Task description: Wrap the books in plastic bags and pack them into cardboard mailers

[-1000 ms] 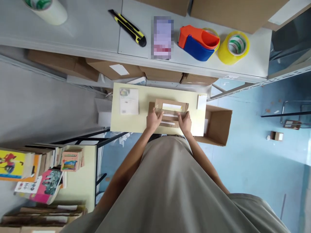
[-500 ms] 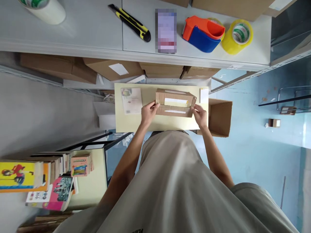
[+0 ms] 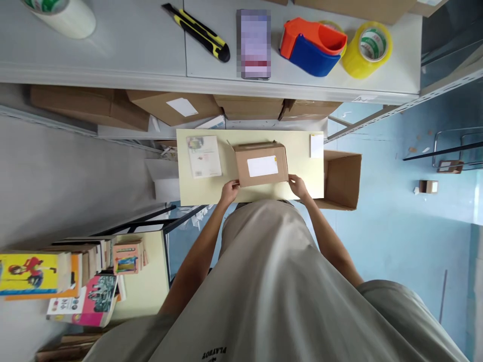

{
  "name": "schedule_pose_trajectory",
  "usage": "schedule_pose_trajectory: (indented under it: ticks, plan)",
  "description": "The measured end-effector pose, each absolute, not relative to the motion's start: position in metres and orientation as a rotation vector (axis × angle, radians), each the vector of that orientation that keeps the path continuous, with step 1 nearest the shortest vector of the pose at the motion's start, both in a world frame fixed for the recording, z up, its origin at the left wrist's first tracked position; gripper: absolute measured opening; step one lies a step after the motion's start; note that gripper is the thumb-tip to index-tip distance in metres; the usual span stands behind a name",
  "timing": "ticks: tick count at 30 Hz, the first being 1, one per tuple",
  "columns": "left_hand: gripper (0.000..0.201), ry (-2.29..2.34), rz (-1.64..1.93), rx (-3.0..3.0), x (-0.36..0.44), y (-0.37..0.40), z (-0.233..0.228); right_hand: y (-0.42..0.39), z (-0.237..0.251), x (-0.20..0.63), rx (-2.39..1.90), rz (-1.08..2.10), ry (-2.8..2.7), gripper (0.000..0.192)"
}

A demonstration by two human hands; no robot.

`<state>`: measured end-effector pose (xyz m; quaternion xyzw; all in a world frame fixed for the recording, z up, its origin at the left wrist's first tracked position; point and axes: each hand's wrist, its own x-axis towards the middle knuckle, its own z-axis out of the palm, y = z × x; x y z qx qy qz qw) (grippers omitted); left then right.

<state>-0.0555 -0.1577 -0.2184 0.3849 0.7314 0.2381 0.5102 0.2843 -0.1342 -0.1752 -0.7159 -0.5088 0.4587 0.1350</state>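
Note:
A small brown cardboard box (image 3: 243, 173) with a white label (image 3: 262, 166) rests on the pale yellow table (image 3: 211, 191) in front of me. My left hand (image 3: 230, 191) grips its near left corner low down, fingers closed. At the near right corner, my right hand (image 3: 298, 187) pinches the edge in the same way. A narrow flap sticks out at the box's far left corner. To the left lies a pale printed booklet (image 3: 204, 157); a white pad (image 3: 316, 146) lies at the table's right end.
A grey shelf (image 3: 132, 55) beyond holds a utility knife (image 3: 198, 32), a blurred phone (image 3: 253, 44), an orange-blue tape dispenser (image 3: 311, 48) and yellow tape rolls (image 3: 366, 50). Right of the table stands an open carton (image 3: 342, 178). Books (image 3: 33, 274) are stacked at lower left.
The box has turned so that its labelled face is now fully toward me, and its far edge shows flaps. Both hands have moved nearer to me, to its near corners.

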Motion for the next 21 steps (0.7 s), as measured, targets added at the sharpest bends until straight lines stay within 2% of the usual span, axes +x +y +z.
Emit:
schedule_pose_trajectory:
  ticks: [5,9,11,16,21]
  plan:
    - [0.048,1.823,0.685,0.910,-0.063,-0.110,-0.218,-0.095,-0.176,0.294,-2.023,1.274,-1.353,0.058]
    - [0.038,1.746,0.829,0.869,-0.054,-0.082,-0.202,-0.077,-0.172,0.286,-1.889,1.431,-1.239,0.069]
    - [0.041,1.744,0.896,0.873,-0.052,-0.084,-0.189,-0.080,-0.163,0.284,-1.825,1.412,-1.246,0.077]
    - [0.067,1.671,1.019,0.982,-0.047,-0.117,-0.153,-0.104,-0.132,0.292,-1.739,1.310,-1.297,0.093]
    - [0.066,1.709,0.902,0.973,-0.026,-0.139,-0.148,-0.120,-0.137,0.293,-1.845,1.404,-1.278,0.100]
